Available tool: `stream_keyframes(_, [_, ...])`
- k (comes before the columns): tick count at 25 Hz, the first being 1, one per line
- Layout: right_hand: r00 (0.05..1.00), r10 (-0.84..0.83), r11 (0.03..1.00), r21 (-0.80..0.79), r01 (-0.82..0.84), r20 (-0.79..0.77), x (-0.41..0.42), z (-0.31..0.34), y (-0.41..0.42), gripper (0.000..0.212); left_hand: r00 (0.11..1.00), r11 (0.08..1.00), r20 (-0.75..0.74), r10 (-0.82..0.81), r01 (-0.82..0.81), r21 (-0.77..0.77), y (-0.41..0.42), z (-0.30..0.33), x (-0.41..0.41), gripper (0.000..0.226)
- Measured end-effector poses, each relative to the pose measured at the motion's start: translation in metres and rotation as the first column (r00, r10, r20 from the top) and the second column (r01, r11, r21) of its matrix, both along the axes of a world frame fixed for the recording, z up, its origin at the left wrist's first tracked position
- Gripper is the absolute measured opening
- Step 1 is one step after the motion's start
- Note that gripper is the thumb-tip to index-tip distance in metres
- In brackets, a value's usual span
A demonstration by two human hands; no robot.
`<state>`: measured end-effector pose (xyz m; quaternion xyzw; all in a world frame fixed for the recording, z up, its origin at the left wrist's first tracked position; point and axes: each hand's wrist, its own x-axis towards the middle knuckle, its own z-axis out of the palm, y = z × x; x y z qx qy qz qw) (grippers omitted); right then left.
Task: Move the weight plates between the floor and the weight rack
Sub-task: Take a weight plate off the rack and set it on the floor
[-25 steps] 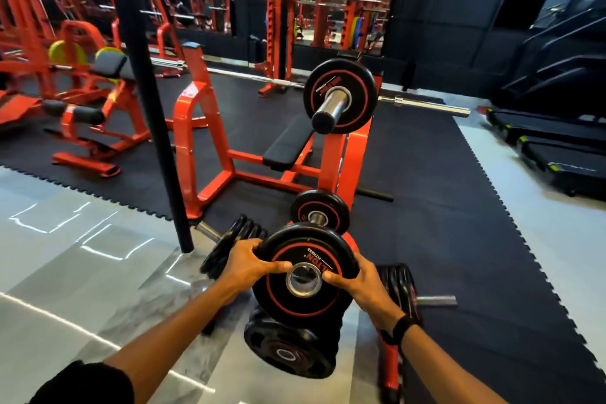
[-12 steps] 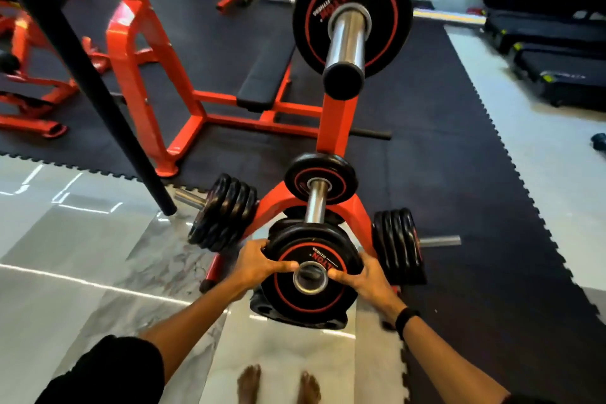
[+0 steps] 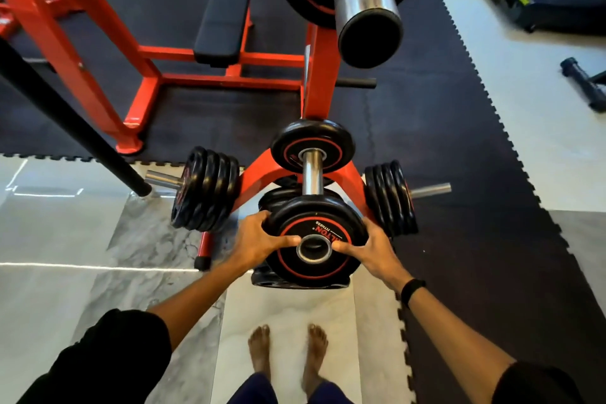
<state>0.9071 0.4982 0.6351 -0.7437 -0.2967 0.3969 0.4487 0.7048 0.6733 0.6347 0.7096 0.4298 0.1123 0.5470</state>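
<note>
I hold a black weight plate with a red ring and a steel centre hole, upright and facing me. My left hand grips its left rim, my right hand its right rim. It hangs just above a flat stack of plates on the floor, in front of the orange weight rack. The rack's middle peg points at me with one small plate at its back. The side pegs carry several plates on the left and on the right.
A barbell sleeve with a large plate juts out overhead. An orange bench frame and black pad stand behind on dark mats. A black slanted pole crosses at the left. My bare feet stand on grey tile. A small dumbbell lies far right.
My head has tilted down and the view has closed in on the rack. The plate in both hands has come lower, down to just over the floor stack.
</note>
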Motion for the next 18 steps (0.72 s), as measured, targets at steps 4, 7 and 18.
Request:
stream_keyframes(4, [0.998,0.032,0.999,0.027,-0.034,0.05,-0.005,-0.009,-0.005,0.061,0.993,0.991,0.02,-0.113,0.111,0.07,-0.001,-0.01,-0.006,0.081])
stream_keyframes(7, [0.99,0.076,0.995,0.059,-0.083,0.117,-0.001,-0.016,0.0,0.052,0.963,0.951,-0.017,-0.268,0.267,0.154,0.01,-0.015,0.0,0.069])
stream_keyframes(18, [0.823,0.163,0.977,-0.204,-0.058,0.545,0.051,-0.009,0.069,0.119,0.966,0.866,-0.25,-0.07,0.183,0.465,0.057,-0.012,0.056,0.137])
